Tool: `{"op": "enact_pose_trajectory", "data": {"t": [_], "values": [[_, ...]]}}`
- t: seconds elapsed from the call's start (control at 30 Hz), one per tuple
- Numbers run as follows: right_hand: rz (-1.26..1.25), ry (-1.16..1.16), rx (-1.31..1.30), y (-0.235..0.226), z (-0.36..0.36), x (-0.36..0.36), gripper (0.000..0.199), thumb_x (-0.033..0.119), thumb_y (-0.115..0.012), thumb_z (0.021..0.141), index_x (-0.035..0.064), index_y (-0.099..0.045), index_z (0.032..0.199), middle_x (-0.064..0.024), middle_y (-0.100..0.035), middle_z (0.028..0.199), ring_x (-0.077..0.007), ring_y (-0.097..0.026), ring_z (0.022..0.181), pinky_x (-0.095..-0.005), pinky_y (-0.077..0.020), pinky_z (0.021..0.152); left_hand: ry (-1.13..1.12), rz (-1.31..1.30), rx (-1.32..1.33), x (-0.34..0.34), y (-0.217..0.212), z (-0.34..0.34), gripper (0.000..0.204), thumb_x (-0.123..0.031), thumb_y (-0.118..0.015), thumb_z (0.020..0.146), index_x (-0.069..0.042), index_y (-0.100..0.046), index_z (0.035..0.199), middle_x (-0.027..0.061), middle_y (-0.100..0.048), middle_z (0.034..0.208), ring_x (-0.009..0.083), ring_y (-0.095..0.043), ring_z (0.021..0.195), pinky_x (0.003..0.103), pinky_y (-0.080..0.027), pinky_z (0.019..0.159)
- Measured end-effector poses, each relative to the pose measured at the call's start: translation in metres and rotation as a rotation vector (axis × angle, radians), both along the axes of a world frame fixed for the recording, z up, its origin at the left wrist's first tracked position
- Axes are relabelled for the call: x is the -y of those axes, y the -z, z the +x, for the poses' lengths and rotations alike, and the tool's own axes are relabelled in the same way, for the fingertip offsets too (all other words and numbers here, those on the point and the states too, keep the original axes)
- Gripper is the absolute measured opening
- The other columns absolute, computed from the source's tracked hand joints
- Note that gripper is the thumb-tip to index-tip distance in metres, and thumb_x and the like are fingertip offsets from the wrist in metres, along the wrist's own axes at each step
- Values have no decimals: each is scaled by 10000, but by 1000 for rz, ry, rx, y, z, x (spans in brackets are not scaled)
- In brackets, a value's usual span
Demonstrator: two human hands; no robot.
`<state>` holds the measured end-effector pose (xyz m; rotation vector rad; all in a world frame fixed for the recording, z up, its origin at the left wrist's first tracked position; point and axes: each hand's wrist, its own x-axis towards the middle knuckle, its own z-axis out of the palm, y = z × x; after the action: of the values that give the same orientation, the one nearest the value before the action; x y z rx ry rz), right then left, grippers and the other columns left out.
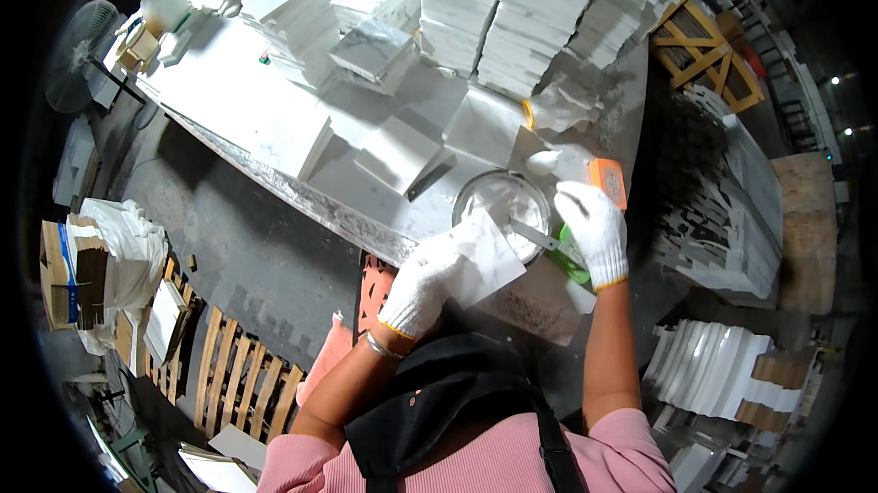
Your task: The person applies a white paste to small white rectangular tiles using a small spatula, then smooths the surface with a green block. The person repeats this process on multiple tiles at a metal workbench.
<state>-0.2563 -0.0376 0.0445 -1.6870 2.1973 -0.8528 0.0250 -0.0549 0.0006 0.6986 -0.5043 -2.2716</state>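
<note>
My left hand, in a white knit glove with a yellow cuff edge, grips a thin white marble tile. The tile tilts over the near rim of a round tub of white paste. A metal putty-knife blade rests by the tub's right rim. Beside it is my right hand, gloved alike, its fingers drawn together; what they hold, if anything, is hidden. A green object shows partly beneath that hand. Just past the fingers lies an orange block.
Loose tiles lie left of the tub, and tall tile stacks stand behind. An empty white glove rests at the far right. Left of the worktable are wooden pallets and a fan; stacked slabs stand to the right.
</note>
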Motion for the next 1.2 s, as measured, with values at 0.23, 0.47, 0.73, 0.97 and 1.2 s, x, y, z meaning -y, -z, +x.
{"op": "enact_pose_trajectory", "data": {"t": [0.23,0.47,0.73,0.97,1.2], "values": [[216,-110,-165,-14,33,-33,300,260,-765,856,119,-763,1122,-111,-719,923,-261,-685,849,-360,-529,755,12,9,-25,1,5,-2,585,-211,-689,916,42,-533,1420,49,-680,1155,141,-642,980,284,-513,859],[151,-71,173,-2,19,-31,224,217,-735,875,108,-781,1065,-106,-755,973,-276,-718,881,-354,-557,791,17,8,-66,-2,5,1,598,-219,-705,914,37,-530,1426,50,-675,1186,143,-640,1016,287,-510,886],[203,-13,430,16,18,-22,215,158,-735,879,46,-775,1058,-78,-769,926,-162,-713,801,-295,-541,721,-12,38,-57,-3,8,-2,600,-227,-730,893,30,-542,1401,55,-665,1200,156,-629,1062,306,-502,926],[257,150,791,-9,27,-29,205,102,-731,902,20,-772,1086,-14,-727,852,-46,-613,685,-206,-478,598,-18,52,-48,-4,22,-2,638,-252,-744,884,29,-525,1412,47,-663,1190,153,-627,1057,303,-501,923],[93,150,786,-27,52,-46,216,68,-714,916,-16,-747,1112,-16,-717,879,-50,-600,722,-207,-480,644,-15,34,-47,-1,3,-6,654,-247,-722,909,22,-496,1460,40,-658,1230,129,-618,1044,284,-495,910]]}}
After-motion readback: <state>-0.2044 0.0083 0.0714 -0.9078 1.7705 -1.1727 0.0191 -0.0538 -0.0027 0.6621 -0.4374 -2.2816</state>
